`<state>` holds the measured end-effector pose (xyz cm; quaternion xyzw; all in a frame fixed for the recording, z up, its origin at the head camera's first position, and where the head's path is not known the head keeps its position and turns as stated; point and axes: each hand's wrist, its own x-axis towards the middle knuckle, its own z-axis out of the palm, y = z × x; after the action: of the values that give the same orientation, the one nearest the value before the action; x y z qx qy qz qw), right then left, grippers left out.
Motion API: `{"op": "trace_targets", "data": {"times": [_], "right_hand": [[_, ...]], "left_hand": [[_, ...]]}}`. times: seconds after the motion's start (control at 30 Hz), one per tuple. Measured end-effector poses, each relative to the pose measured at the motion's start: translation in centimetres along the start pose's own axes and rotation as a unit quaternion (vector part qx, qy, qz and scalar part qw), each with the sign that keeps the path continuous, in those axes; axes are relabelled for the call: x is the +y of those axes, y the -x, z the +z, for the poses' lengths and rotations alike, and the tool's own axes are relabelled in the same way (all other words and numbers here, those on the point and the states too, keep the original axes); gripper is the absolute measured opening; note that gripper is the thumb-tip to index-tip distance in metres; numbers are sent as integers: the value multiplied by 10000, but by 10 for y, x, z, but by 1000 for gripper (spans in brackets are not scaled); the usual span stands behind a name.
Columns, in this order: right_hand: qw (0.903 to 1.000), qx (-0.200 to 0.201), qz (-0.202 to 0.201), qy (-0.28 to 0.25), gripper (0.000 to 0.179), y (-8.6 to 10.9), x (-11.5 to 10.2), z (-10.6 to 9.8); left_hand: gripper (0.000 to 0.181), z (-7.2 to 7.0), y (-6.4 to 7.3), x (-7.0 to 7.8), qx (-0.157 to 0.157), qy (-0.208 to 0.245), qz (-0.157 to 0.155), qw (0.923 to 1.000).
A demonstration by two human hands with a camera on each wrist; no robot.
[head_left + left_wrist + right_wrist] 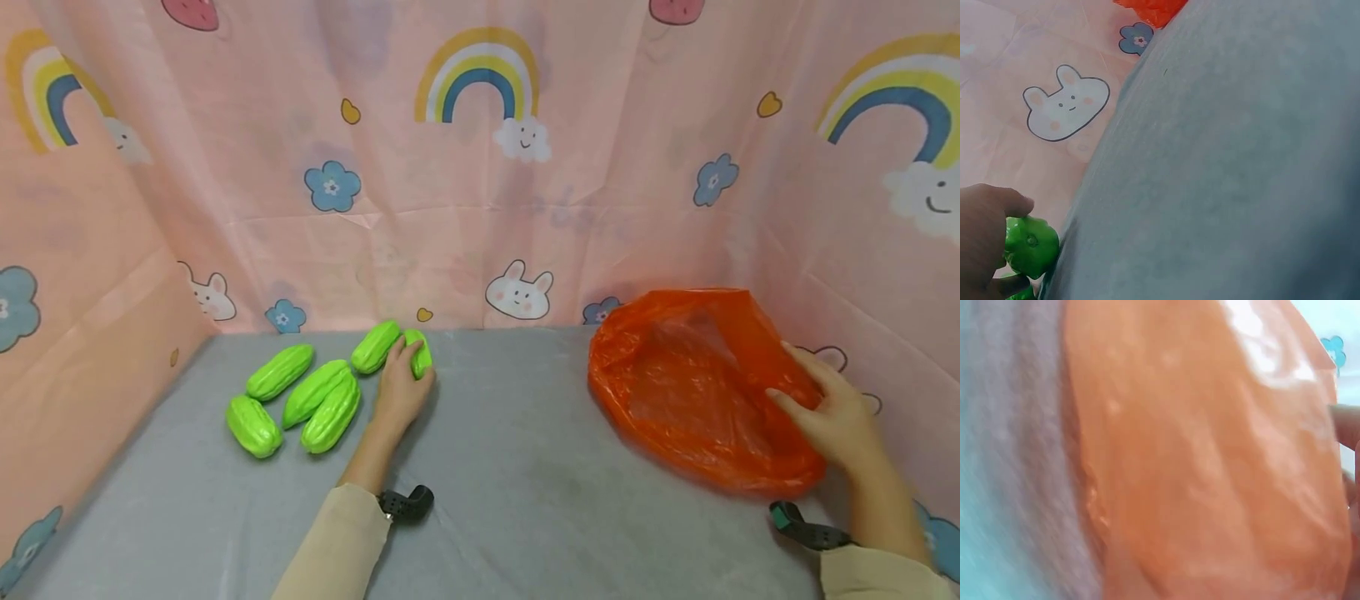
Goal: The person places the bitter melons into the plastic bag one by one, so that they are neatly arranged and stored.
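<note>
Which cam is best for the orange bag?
Head: nearly all of the orange bag shows, wide mouth included, with the right hand overlapping one side. Left wrist catches only a scrap at the top edge; right wrist, a blurred close-up.

Left sleeve (333, 546), bottom of head view, left of centre: plain beige. Left wrist unit (407, 503), at cuff: black, bent body, rounded outer end, small pale specks. Right sleeve (873, 575), lower right corner: matching beige. Right wrist unit (812, 532): black, curved, green patch at left end.
</note>
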<state>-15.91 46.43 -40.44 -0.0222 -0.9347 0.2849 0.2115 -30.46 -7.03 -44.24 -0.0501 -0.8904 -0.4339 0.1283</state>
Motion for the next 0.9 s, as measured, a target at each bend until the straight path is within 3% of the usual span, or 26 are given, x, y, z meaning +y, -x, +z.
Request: {"op": "trace_targets", "data": {"times": [0.4, 0.63, 0.7, 0.9], "right_hand": [[9998, 131, -32, -164, 66, -8, -21, 16], [9947, 856, -424, -376, 55, -13, -33, 35], [9939, 988, -315, -383, 53, -14, -38, 40], [9950, 816, -50, -568, 52, -17, -54, 51]], "left_hand": [[56, -1, 2, 2, 58, -60, 30, 10000], [57, -1, 2, 3, 69, -80, -72, 9999], [56, -1, 2, 3, 115, -70, -90, 9999], [46, -4, 3, 5, 523, -178, 35, 9985]]}}
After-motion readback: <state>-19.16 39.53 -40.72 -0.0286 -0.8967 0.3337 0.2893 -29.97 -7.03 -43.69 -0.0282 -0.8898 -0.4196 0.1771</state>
